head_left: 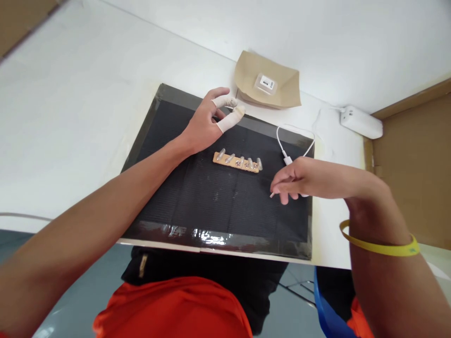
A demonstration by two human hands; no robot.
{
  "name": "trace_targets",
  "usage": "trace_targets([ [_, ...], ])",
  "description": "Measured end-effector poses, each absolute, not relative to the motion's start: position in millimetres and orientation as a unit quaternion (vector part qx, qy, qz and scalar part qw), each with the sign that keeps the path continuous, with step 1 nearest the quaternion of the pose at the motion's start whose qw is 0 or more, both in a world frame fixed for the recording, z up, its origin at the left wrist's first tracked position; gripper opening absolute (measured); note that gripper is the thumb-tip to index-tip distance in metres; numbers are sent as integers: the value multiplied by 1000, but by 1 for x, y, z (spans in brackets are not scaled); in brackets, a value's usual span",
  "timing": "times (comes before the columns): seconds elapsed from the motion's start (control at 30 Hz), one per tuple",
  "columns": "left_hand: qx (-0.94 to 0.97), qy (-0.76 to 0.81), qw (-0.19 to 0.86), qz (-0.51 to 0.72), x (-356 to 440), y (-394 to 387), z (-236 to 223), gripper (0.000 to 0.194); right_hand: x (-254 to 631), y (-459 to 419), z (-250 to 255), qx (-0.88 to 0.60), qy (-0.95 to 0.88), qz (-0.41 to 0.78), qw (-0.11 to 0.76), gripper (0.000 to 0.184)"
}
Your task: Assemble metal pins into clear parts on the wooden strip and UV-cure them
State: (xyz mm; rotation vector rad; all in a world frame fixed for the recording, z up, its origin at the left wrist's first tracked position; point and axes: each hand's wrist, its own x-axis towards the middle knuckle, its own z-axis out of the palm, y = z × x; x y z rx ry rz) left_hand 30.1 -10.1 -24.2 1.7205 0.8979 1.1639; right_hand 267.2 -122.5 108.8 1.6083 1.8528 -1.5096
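Note:
My left hand [207, 122] is over the far part of the black mat, its thumb and index finger in white finger covers. Those two fingertips are pinched together, and anything between them is too small to make out. My right hand [296, 180] is curled above the mat's right side around a slim tool [272, 194]; only its thin tip pokes out, and its body is hidden. Between my hands lies a tan strip [220, 159] carrying several clear, shiny false nails [230, 158]. Neither hand touches the strip.
A brown paper tray [246, 89] holding a small clear labelled box [266, 83] stands behind the mat [204, 197]. A white cable [288, 160] runs from near my right hand toward a white power block [361, 123]. Cardboard [416, 164] borders the right side.

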Motion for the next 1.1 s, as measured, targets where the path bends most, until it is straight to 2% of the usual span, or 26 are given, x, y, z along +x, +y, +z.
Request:
trace_targets([
  [0.07, 694, 357, 428, 455, 30, -11, -22, 40, 266, -123, 111, 554, 642, -517, 115, 30],
  [0.2, 698, 349, 439, 445, 28, -10, -21, 47, 267, -121, 110, 628, 659, -412, 25, 34],
  [0.27, 692, 349, 447, 447, 28, -9, -22, 50, 268, -119, 109, 616, 664, -420, 52, 35],
  [0.37, 682, 355, 455, 449, 29, -6, -24, 53, 269, -119, 108, 550, 651, -503, 139, 32],
  [0.4, 681, 356, 457, 448, 29, -6, -25, 55, 269, -119, 108, 547, 649, -510, 138, 31],
  [0.53, 677, 356, 462, 448, 30, -5, -25, 61, 268, -119, 106, 633, 656, -412, -14, 35],
  [0.57, 677, 357, 461, 449, 30, -5, -25, 62, 268, -118, 105, 640, 653, -404, -28, 34],
  [0.73, 688, 351, 457, 442, 29, -4, -24, 60, 265, -120, 106, 574, 630, -515, 92, 32],
  [0.9, 682, 350, 455, 453, 30, -4, -26, 59, 265, -119, 103, 652, 640, -404, -35, 35],
  [1.03, 680, 348, 459, 453, 30, -6, -24, 59, 265, -118, 100, 629, 652, -422, 29, 33],
  [1.1, 686, 346, 456, 449, 29, -8, -21, 62, 266, -118, 97, 627, 659, -415, 21, 35],
])
